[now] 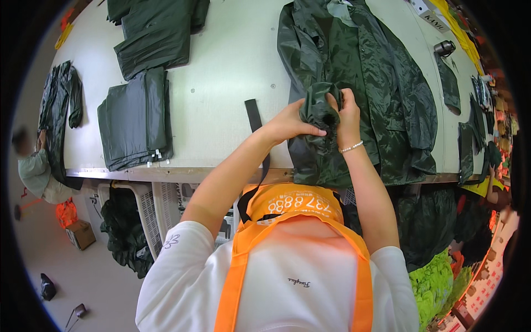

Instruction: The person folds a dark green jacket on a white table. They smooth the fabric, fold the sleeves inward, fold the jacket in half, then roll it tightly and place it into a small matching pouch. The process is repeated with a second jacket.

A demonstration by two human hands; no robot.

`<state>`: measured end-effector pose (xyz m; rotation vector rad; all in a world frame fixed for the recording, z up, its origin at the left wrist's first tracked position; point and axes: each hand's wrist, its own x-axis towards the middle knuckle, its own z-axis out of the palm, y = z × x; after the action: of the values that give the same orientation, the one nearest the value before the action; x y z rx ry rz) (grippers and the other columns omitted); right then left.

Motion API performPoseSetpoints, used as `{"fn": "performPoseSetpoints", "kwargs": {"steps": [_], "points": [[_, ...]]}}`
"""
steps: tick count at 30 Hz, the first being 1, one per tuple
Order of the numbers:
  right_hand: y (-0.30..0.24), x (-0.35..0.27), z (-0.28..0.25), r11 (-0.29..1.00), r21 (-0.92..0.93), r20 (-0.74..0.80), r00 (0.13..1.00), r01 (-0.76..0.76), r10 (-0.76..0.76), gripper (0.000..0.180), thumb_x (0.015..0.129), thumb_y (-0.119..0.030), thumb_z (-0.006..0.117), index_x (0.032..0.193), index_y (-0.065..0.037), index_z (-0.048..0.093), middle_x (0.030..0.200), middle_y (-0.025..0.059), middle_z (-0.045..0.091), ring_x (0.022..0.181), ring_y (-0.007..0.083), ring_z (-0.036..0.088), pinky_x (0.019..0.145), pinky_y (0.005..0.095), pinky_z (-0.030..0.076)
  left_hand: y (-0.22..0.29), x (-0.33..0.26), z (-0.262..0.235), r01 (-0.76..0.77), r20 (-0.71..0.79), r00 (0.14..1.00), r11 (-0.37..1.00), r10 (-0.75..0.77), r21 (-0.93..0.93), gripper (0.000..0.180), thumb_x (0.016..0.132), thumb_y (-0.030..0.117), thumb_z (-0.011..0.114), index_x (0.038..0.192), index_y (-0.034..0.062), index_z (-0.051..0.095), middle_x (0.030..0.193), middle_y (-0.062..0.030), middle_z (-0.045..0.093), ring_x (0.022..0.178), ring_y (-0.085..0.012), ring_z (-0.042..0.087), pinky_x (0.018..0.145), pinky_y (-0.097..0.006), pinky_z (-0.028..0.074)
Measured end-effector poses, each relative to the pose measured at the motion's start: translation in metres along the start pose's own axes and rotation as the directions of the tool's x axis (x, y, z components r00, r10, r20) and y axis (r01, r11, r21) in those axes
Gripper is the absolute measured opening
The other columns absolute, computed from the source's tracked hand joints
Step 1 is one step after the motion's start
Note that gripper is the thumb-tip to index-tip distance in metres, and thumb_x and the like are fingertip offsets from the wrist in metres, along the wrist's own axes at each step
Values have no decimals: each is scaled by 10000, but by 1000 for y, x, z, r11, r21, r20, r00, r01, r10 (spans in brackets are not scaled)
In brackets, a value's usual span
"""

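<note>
A dark green raincoat-like jacket (381, 94) lies spread on the pale worktable, its collar at the far side. Both my hands are at the bunched end of its left-side sleeve (319, 105), lifted above the tabletop. My left hand (290, 122) is closed on the sleeve end, the thumb across its gathered opening. My right hand (348, 119), with a beaded bracelet at the wrist, grips the same sleeve end from the other side; some of its fingers are hidden by the fabric. A black strap (254, 115) lies on the table left of my left hand.
Folded dark green garments (133, 119) are stacked at the left. White baskets (145, 207) of dark cloth stand below the table's front edge (155, 175). A dark bottle (444, 48) stands far right. Another person (36, 169) works at the left end; more people are at the right.
</note>
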<state>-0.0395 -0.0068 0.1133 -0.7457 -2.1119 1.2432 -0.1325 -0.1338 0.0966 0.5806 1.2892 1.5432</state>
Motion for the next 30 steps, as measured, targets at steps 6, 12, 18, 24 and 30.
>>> {"fn": "performPoseSetpoints", "kwargs": {"steps": [6, 12, 18, 24, 30], "points": [[-51, -55, 24, 965, -63, 450, 871, 253, -199, 189, 783, -112, 657, 900, -56, 520, 707, 152, 603, 629, 353, 594, 570, 431, 465, -25, 25, -47, 132, -614, 706, 787, 352, 603, 94, 738, 63, 554, 808, 40, 496, 703, -138, 581, 649, -276, 577, 591, -367, 432], [-2, -9, -13, 976, -190, -58, 991, 105, -117, 137, 683, 34, 619, 776, -13, 530, 644, 130, 545, 544, 253, 530, 530, 313, 427, 5, -41, 4, -99, -374, 866, 846, 333, 523, 216, 695, -47, 626, 714, 49, 433, 589, -8, 423, 583, -90, 395, 507, -244, 333], [-22, -1, -37, 988, -141, -123, 989, 64, -81, 175, 699, 58, 649, 711, -33, 500, 615, -18, 453, 561, 58, 404, 524, 219, 370, 17, -37, -13, -160, -577, 574, 770, 582, 618, 191, 671, -51, 615, 812, 10, 501, 644, -93, 482, 580, -210, 483, 545, -295, 412], [-67, -19, -49, 981, 83, 433, 893, -175, 123, 271, 741, -84, 776, 893, -44, 556, 725, -93, 427, 617, 3, 335, 543, 167, 304, 34, -54, -2, -272, -222, 827, 714, 516, 645, 249, 693, 40, 752, 888, 27, 599, 671, -10, 535, 625, -81, 490, 597, -230, 413], [-69, -27, -55, 987, -115, 41, 993, 114, -110, 165, 756, 68, 605, 733, -39, 481, 582, -14, 408, 515, 23, 368, 474, 190, 328, 48, -59, -8, -245, -387, 486, 547, 783, 800, 178, 688, -104, 583, 799, 29, 543, 626, -19, 515, 535, -69, 462, 514, -209, 392]]}}
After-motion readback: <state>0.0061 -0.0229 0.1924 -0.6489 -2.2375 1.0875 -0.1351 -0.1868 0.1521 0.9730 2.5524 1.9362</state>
